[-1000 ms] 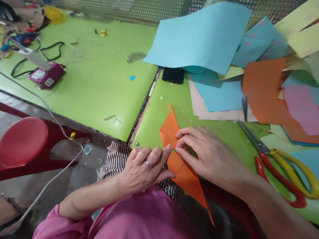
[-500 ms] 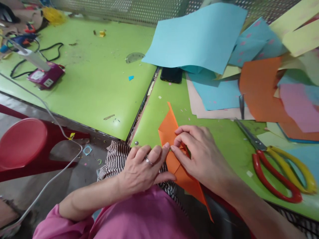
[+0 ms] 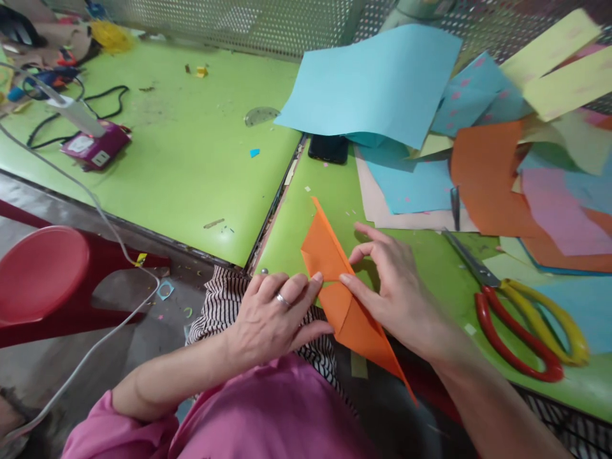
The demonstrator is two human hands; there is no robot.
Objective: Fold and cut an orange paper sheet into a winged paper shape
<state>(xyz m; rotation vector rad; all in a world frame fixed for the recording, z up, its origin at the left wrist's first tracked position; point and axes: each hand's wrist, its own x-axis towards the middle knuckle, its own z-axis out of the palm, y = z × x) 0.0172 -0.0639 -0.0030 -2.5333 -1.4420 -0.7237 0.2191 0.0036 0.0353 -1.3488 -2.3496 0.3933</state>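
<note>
A folded piece of orange paper (image 3: 340, 312) with crisp creases and pointed ends lies slantwise at the table's near edge, its lower end reaching out over my lap. My left hand (image 3: 282, 312), a ring on one finger, holds its left side. The index fingertip presses near the middle crease and the thumb rests lower down. At the right long edge, my right hand (image 3: 394, 287) has its thumb on top of the paper, with the fingers bent along the far side. The undersides of the fingers are hidden.
Large scissors (image 3: 521, 319) with red and yellow handles lie to the right. Behind them spread loose coloured sheets, a big light-blue sheet (image 3: 373, 83) and a dark phone (image 3: 327, 148). A purple power adapter (image 3: 98, 146) with a cable stands left, above a red stool (image 3: 45, 274).
My right hand has shifted outward and its fingers have opened somewhat, baring more of the orange paper's middle and right edge. My left hand stays nearly in place. The view has moved slightly.
</note>
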